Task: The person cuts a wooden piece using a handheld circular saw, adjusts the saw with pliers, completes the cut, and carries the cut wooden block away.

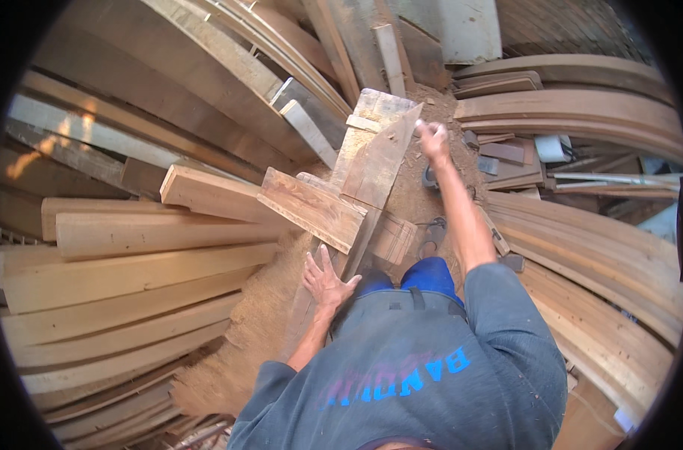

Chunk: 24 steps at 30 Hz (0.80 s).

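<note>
Grey shirt (401, 360) closest, left hand (328, 286) spread wide just beside a plank (311, 210) lying across the beam (300, 311), right hand (433, 142) half curled by a board (371, 154), its hold I can't tell.

Showing two bare hands (328, 286), one short crosswise plank (311, 208), one small pale batten (364, 124), one grey shirt (424, 337), many stacked boards (131, 277).
</note>
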Available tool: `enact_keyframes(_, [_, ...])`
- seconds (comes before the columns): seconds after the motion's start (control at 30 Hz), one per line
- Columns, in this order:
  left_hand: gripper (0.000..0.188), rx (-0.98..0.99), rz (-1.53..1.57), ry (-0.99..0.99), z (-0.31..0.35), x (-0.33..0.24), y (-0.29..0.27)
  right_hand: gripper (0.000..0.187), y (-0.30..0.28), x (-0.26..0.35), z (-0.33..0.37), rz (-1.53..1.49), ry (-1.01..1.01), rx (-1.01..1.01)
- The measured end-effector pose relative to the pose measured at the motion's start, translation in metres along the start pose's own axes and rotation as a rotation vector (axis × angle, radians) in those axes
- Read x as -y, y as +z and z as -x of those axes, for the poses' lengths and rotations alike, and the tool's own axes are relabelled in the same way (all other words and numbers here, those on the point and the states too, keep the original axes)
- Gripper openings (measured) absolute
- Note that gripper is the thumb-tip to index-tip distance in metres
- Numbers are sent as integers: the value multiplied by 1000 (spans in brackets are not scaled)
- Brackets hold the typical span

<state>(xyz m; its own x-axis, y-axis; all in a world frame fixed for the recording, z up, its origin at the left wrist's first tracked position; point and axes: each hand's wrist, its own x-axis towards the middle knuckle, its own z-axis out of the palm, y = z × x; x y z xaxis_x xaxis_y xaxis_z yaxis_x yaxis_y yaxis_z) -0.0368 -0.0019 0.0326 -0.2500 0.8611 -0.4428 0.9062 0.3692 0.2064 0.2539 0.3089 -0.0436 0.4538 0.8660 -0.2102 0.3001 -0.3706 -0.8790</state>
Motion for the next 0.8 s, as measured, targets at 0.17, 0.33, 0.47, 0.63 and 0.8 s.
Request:
enact_keyframes(0.17, [126, -27, -12, 5, -7, -3, 2, 42, 41, -31, -121, -80, -7, 17])
enact_keyframes(0.33, [127, -91, -25, 80, -9, -6, 8, 30, 57, -58, -149, -442, -157, 128])
enact_keyframes(0.47, [128, -68, -60, 32, -7, -1, 15, 34, 50, -43, -143, -216, -326, 125])
enact_keyframes(0.63, [129, -80, -102, 15, -6, -6, 19, 32, 42, -32, -126, -78, -430, -50])
enact_keyframes(0.8, [129, -54, -112, 5, 3, -4, 19, 33, 43, -42, -140, -24, -321, 32])
